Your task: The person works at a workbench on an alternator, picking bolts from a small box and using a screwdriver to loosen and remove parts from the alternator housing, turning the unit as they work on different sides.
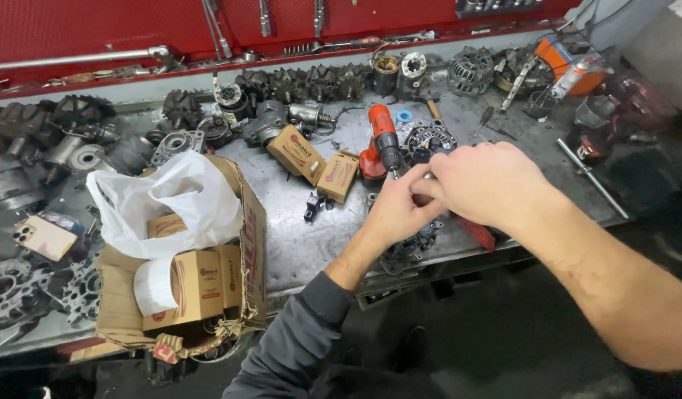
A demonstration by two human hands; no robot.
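Both hands, left hand (pixel 395 209) and right hand (pixel 483 182), pinch a small metal piece (pixel 427 177) over the alternator part (pixel 411 247) (near bench edge), so a slip could drop it floorward.

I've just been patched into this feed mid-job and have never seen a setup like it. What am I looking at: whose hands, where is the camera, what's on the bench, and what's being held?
There is no machine here: one camera sits on a person's head and looks down at their own two bare hands. The left hand and the right hand meet over the front edge of a metal workbench, closed around a dark metal part; a thin metal shaft shows between them, but what it belongs to is hidden. Just behind stands an orange cordless drill. To the left are small cardboard boxes, a torn carton with a white plastic bag, and a phone. Dark alternator-like parts line the back.
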